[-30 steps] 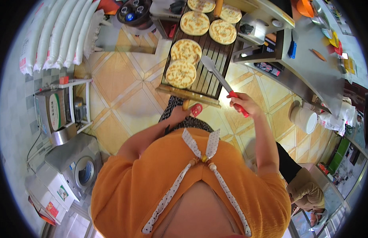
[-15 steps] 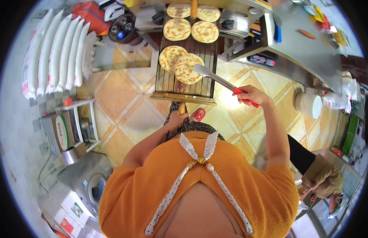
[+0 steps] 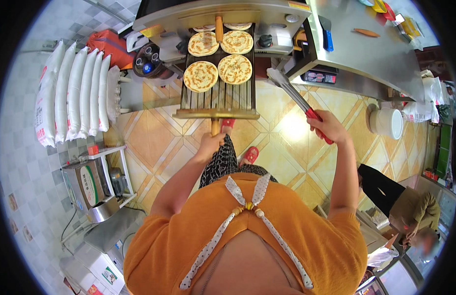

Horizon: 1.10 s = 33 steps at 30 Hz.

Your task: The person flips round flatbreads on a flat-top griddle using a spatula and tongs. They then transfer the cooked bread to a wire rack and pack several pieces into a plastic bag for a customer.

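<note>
My left hand [image 3: 211, 145] is closed round the wooden handle [image 3: 215, 127] of a wire-rack oven drawer [image 3: 198, 102]. Round browned flatbreads lie on the rack in pairs; the nearest two are a left flatbread [image 3: 201, 76] and a right flatbread [image 3: 235, 69], lying flat side by side. Farther pairs are partly under the oven front [image 3: 247, 17]. To the right of the drawer, my right hand [image 3: 328, 127] grips the red handle of metal tongs [image 3: 295, 93]. The tongs' tips are over the floor, apart from the bread, with nothing seen between them.
A steel counter [image 3: 356, 54] at the right holds a blue-handled knife [image 3: 327, 34]. Upright white sacks [image 3: 73, 93] line the left wall beside a white rack [image 3: 110, 167]. A white bucket [image 3: 393, 124] stands right. Another person [image 3: 410, 206] is at lower right.
The two near flatbreads, overlapping before, now lie apart side by side. The tongs have moved off them to the right. The drawer sits farther in, with its far flatbreads under the oven front.
</note>
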Each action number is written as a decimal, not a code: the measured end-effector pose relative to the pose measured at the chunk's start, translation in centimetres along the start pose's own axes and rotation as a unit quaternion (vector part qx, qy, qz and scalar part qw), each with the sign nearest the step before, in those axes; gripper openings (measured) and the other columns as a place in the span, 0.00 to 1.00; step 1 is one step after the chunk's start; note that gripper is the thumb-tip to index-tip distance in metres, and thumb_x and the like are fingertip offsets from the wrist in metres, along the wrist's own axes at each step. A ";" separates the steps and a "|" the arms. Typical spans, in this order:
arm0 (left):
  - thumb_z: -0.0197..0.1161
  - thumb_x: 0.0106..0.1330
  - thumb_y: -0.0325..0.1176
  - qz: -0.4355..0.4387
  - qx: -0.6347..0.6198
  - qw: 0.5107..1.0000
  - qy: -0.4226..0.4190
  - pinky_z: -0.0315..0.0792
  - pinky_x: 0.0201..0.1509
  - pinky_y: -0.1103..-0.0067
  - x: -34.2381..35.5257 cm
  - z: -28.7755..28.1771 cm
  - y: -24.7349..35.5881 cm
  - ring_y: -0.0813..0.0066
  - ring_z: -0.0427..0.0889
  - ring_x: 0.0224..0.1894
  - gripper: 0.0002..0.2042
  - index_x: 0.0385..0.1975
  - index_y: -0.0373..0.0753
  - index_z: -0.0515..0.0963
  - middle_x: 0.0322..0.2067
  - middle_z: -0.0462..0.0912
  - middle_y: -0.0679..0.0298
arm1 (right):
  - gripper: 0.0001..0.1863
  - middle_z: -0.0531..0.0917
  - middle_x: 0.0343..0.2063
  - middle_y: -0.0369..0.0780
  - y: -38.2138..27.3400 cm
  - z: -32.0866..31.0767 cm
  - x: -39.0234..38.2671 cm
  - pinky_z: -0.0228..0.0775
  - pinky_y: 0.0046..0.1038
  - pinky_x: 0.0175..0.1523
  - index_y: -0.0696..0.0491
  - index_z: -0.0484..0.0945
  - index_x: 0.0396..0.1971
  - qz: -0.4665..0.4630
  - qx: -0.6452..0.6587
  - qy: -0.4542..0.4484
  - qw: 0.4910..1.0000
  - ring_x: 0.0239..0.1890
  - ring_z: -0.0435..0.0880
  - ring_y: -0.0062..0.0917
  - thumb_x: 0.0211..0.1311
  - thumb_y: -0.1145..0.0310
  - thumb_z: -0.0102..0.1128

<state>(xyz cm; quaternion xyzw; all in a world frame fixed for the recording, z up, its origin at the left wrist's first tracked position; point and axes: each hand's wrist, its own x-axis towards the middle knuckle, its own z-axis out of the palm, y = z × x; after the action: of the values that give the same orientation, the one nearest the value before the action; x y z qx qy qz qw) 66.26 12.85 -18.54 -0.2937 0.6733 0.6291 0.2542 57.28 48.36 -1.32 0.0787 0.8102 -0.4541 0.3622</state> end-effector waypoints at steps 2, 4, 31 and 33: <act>0.63 0.52 0.36 0.009 -0.037 0.999 -0.009 0.63 0.17 0.82 1.5 0.5 3.9 0.78 0.70 0.15 0.11 0.19 0.34 0.74 0.17 0.73 0.65 | 0.12 0.74 0.18 0.35 0.0 0.3 -0.2 0.59 0.17 0.18 0.59 0.72 0.33 0.010 0.051 0.027 0.998 0.13 0.68 0.13 0.59 0.64 0.53; 0.64 0.52 0.35 -0.028 -0.087 0.996 -0.014 0.66 0.18 0.82 2.7 1.3 7.1 0.76 0.72 0.16 0.11 0.23 0.32 0.75 0.19 0.74 0.64 | 0.12 0.73 0.19 0.34 0.5 1.0 0.0 0.59 0.17 0.18 0.59 0.72 0.34 -0.001 0.086 0.061 0.994 0.14 0.67 0.12 0.59 0.64 0.53; 0.58 0.54 0.48 0.084 0.001 0.995 0.062 0.66 0.20 0.79 31.9 2.9 21.0 0.76 0.75 0.20 0.17 0.34 0.41 0.72 0.20 0.75 0.66 | 0.17 0.78 0.26 0.56 4.4 -11.1 17.2 0.70 0.43 0.36 0.62 0.71 0.35 0.021 -0.184 0.471 0.863 0.31 0.78 0.50 0.53 0.64 0.57; 0.59 0.53 0.57 0.080 0.034 0.992 0.089 0.69 0.25 0.76 29.1 2.1 21.2 0.75 0.77 0.23 0.23 0.28 0.40 0.75 0.22 0.77 0.67 | 0.16 0.78 0.26 0.57 5.2 -11.7 19.2 0.71 0.42 0.36 0.63 0.70 0.32 0.025 -0.198 0.453 0.869 0.31 0.78 0.50 0.53 0.63 0.56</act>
<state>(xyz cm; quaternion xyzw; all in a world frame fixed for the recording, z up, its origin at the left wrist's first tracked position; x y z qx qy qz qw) 30.71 13.49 -24.69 -0.2848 0.7358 0.5954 0.1518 39.69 56.76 -13.64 0.2230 0.9559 -0.1896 -0.0256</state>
